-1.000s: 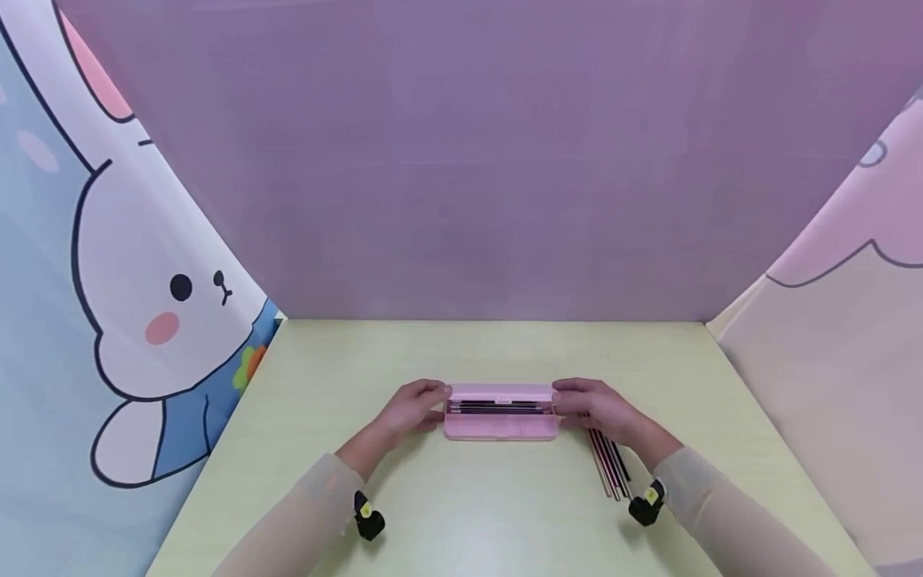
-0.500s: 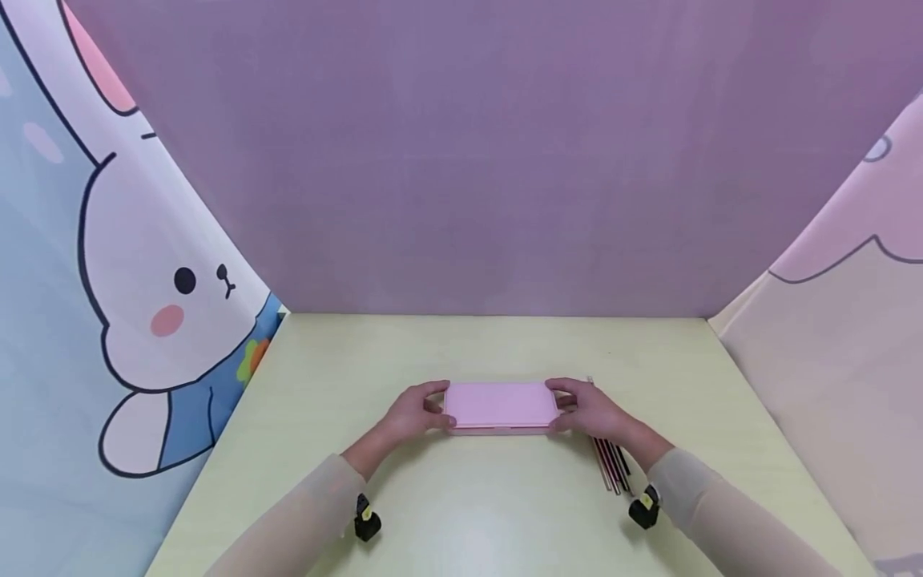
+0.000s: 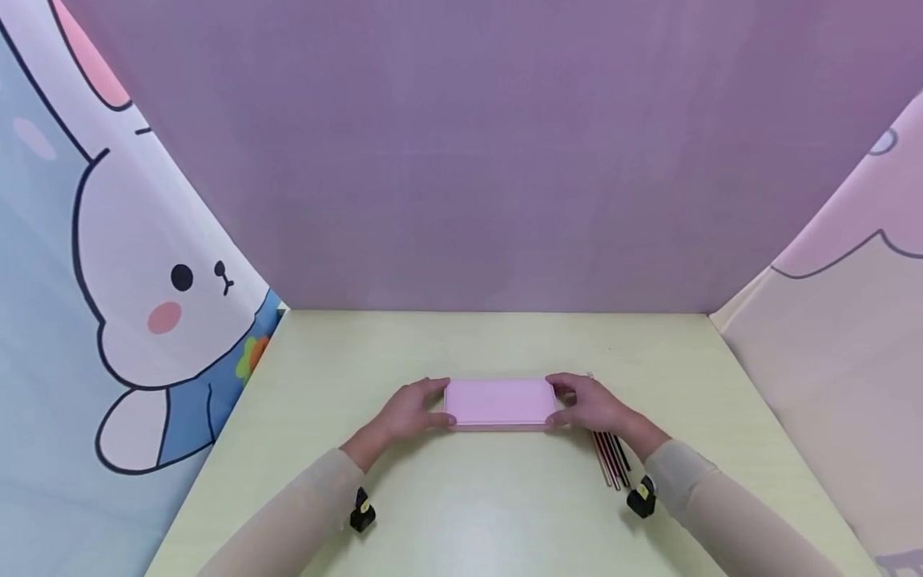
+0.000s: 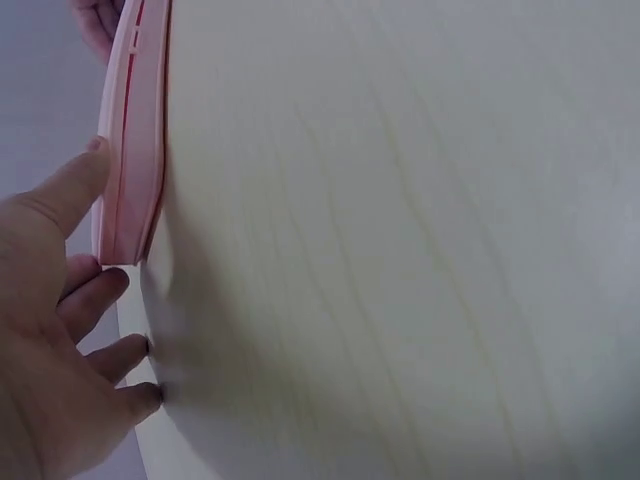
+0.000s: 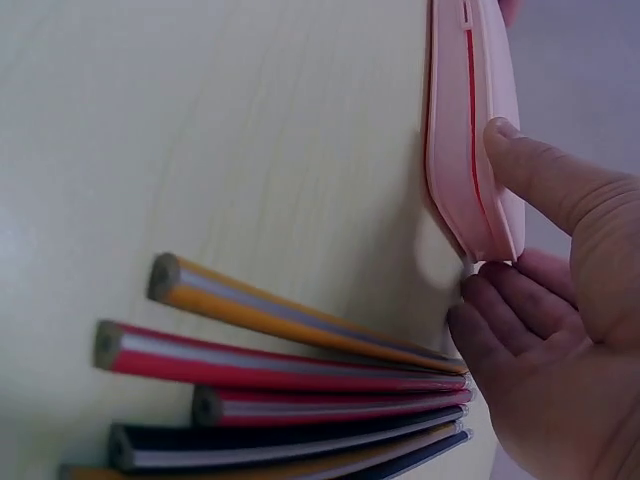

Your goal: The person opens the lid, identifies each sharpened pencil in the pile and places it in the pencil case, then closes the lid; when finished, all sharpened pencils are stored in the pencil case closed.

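A pink pencil case (image 3: 500, 402) lies lid down on the table, its contents hidden. The left hand (image 3: 407, 413) holds its left end, with the thumb on the near corner and a finger at the far one. At the right end the right hand (image 3: 594, 407) grips it in the same way. In the left wrist view, a thin red line runs along the seam of the pencil case (image 4: 140, 150). Loose pencils (image 5: 290, 310) with striped orange, red and black sides lie beside the right hand, partly under its wrist in the head view.
The pale wooden table (image 3: 476, 513) carries the case and pencils. A purple panel (image 3: 497, 160) rises behind its far edge. Cloths flank both sides, the left one printed with a rabbit (image 3: 159, 272). A small black camera (image 3: 363, 511) hangs from the left wrist.
One second ago the case stood with its lid raised, dark pencils inside. The lid has swung down toward the person, and both thumbs have come onto the near corners. The loose pencils stay put.
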A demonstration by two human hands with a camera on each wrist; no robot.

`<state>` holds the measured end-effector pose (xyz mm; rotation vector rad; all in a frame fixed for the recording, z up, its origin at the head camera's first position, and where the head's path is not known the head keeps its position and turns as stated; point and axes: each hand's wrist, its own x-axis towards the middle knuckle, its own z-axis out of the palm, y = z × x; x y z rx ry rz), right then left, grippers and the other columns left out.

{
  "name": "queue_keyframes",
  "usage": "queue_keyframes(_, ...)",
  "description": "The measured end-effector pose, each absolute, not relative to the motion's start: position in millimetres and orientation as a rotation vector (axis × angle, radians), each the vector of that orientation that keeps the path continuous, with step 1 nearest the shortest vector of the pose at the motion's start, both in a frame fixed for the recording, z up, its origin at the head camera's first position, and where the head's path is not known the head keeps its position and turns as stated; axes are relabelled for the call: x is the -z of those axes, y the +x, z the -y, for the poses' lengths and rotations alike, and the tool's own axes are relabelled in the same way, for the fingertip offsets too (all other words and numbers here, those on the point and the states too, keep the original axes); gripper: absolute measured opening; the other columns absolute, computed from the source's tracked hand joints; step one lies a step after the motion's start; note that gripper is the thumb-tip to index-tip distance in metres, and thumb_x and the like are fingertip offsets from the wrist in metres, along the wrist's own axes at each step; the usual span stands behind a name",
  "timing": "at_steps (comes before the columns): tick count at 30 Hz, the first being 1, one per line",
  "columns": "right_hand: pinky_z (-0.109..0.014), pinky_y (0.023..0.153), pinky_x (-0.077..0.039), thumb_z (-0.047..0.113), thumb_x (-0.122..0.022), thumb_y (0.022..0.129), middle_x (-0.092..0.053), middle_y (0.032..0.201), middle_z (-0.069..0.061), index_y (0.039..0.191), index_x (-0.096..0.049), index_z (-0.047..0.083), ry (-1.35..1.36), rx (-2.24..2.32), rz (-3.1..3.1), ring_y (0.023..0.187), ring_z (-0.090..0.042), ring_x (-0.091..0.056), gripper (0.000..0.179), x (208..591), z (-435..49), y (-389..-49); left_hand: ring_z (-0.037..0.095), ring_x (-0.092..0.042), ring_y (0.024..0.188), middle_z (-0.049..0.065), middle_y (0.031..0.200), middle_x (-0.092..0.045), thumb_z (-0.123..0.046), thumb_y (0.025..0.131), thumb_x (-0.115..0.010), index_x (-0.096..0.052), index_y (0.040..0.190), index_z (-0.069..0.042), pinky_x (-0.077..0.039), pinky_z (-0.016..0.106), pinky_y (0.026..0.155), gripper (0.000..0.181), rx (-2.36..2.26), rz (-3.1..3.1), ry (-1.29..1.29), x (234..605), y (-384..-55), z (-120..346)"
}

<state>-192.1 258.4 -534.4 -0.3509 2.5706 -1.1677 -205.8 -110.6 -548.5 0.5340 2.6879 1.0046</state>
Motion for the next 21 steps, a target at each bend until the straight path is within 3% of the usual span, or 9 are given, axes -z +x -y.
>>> queue_keyframes(8,-0.058,0.119,-0.038,0.034,-0.09,0.078,-0.052,0.154,-0.017,0.151,-0.049,0.006,-0.33,1.041,-2.64,0.145,-0.04,-0.044,0.088,536,-255,-187,0.039,-0.038,0.149,0.012,0.155,-0.052,-0.046,0.084,-0.083,-0.05,0.153,-0.015,-0.034,0.054,0.122,0.083,-0.929,-2.703,0.502,554,-203,115)
queue_keyframes(21,-0.058,0.118,-0.039,0.033,-0.088,0.08,-0.051,0.154,-0.017,0.153,-0.047,0.006,-0.392,0.944,-2.673,0.144,-0.04,-0.045,0.088,537,-254,-184,0.037,-0.039,0.149,0.013,0.157,-0.049,-0.046,0.087,-0.08,-0.046,0.155,-0.014,-0.035,0.053,0.122,0.083,-0.92,-2.725,0.562,558,-199,117)
